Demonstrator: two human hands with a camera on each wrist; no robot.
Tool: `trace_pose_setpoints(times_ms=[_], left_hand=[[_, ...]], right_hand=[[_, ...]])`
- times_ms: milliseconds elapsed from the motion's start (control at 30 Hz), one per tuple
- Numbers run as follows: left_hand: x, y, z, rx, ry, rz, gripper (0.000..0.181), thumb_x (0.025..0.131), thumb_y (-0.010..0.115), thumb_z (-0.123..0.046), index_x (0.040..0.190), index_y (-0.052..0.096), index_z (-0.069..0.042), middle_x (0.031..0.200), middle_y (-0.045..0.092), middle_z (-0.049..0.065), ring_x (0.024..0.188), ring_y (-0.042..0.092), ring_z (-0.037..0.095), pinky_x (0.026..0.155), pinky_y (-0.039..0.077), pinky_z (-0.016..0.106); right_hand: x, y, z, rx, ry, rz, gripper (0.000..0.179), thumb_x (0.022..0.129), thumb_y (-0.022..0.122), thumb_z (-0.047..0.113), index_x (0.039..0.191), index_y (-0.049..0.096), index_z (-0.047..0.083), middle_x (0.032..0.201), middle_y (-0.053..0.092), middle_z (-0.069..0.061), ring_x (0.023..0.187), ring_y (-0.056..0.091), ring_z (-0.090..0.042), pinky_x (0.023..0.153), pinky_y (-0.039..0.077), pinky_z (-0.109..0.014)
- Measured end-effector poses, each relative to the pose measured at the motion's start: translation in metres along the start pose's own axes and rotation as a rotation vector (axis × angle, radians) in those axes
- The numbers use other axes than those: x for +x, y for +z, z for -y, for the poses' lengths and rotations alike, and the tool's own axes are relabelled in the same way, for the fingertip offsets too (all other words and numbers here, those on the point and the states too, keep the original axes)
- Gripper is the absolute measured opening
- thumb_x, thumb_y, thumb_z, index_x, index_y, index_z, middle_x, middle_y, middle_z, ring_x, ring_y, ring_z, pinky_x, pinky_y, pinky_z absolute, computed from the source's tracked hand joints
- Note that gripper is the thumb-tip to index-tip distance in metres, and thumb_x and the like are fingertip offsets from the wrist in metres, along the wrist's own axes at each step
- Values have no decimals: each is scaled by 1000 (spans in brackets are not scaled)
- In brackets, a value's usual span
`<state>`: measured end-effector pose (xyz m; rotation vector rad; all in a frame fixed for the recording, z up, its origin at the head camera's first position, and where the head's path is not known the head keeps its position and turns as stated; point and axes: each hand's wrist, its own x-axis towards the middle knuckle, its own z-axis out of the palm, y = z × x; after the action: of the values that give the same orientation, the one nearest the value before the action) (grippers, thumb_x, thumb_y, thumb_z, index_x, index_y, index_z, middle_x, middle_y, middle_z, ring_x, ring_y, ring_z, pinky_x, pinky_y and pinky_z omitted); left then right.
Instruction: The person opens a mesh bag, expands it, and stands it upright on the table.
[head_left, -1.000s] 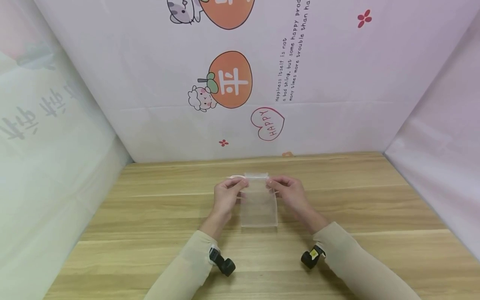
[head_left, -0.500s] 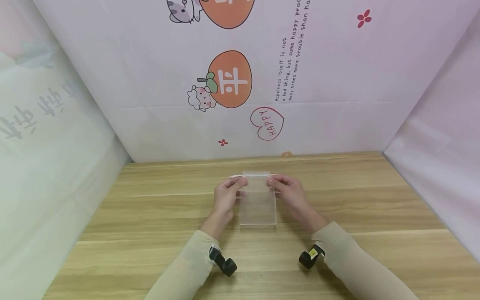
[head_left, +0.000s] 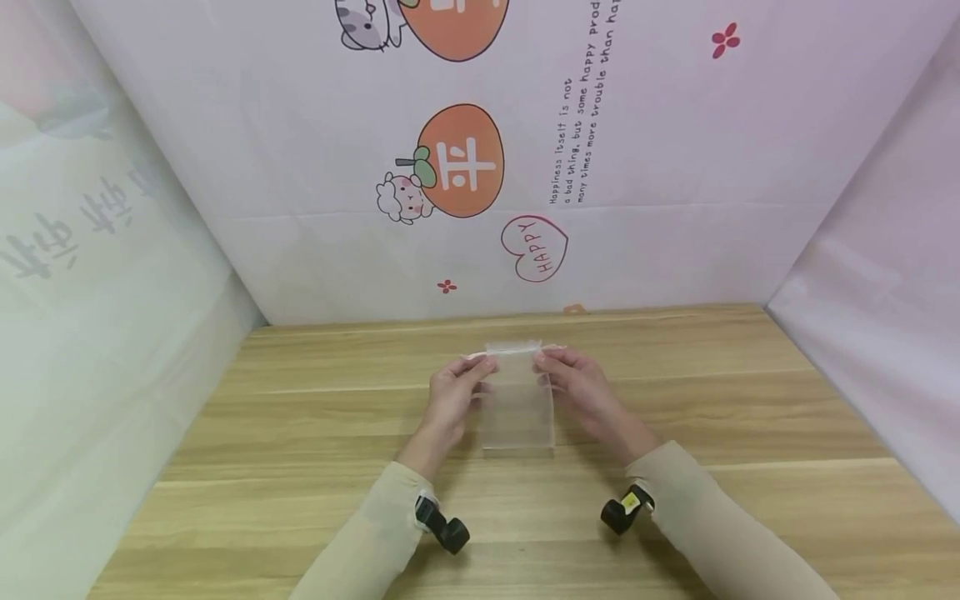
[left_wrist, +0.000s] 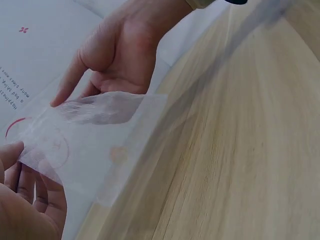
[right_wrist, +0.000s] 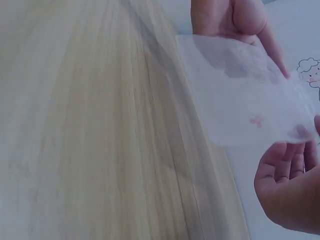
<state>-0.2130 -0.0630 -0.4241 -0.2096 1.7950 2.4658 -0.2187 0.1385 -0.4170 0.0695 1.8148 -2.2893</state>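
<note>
Sheer pouch (head_left: 517, 408) — whitish, flat, thin, see-through.

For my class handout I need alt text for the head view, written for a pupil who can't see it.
A person's left hand and right hand pinch opposite sides of a see-through whitish pouch near its top, over a wooden table. Beyond the table is a white backdrop printed with orange fruit and a heart reading HAPPY.

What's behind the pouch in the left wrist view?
Behind the pouch, part of the right hand shows dimly, plus faint bits of a heart print and an orange print. The pouch veils them, so finger detail there can't be made out.
</note>
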Motion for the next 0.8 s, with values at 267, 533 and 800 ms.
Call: trace_pose_setpoints(times_ms=[267,533,800], left_hand=[[-3,-2,-5,110,26,58,28,91,77,-24,108,71,-3,99,74,5,72,64,12,57,54,22],[-1,-3,-2,97,29,51,22,92,76,-20,101,71,-1,91,74,4,69,62,11,55,53,21],[-3,-1,-4,62,21,18,20,92,76,-17,104,72,-2,89,73,2,69,61,11,57,51,20]], right_hand=[[0,-6,2,-71,-27,24,9,97,69,17,100,71,9,90,66,2,83,62,-9,78,55,-26],[-3,-5,0,-85,-52,11,8,98,68,12,91,72,13,90,64,3,81,60,-9,74,54,-23],[-8,-2,1,-112,-71,-27,6,97,69,13,92,73,14,91,66,3,85,62,-11,79,54,-28]])
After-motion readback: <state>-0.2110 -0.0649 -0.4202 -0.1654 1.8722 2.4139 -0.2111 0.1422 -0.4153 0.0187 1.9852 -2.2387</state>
